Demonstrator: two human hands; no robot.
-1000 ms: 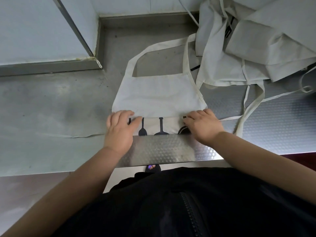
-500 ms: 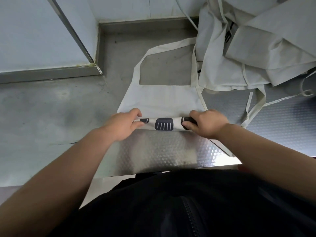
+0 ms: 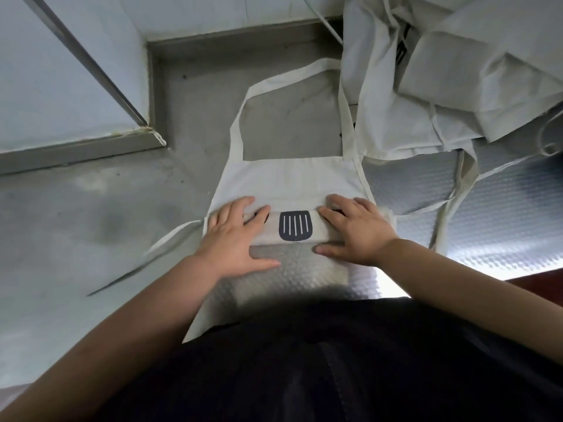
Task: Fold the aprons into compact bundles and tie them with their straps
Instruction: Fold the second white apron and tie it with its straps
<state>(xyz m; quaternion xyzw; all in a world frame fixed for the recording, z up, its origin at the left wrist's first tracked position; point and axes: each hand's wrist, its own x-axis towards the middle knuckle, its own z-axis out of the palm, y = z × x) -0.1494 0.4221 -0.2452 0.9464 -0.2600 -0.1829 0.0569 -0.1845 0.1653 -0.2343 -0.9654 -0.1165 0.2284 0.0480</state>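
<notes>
Both hands are laid flat with fingers straight and a bit spread, and nothing is gripped. The left hand (image 3: 236,236) is pressed on the left end of the folded band (image 3: 320,231) of the apron (image 3: 289,178). The right hand (image 3: 355,229) is pressed on its right end. Both thumbs are rested at the band's near edge, down on the metal. So the hands are kept apart, with a dark spatula print (image 3: 295,229) with white slots shown between them.

The rest of the apron is spread flat just beyond the fingertips, on the far side. It's matte off-white cloth, lightly creased. Its neck strap (image 3: 240,117) is looped out further still, and a waist strap (image 3: 170,236) is trailed off to the left of the left hand.

Everything is laid on a steel counter (image 3: 91,223), smooth and smudgy on the left. A dimpled sheet (image 3: 502,226) is seen under the band and off to the right. A crumpled pile of aprons (image 3: 441,71) in the same pale cloth is heaped at the far right, with thin straps dangled toward the near side.

Half a second ago the band was pinched in curled fingers; now it's flattened under open palms and looks wider. A second ago only utensil handles were shown there, and more flat cloth was left beyond.
</notes>
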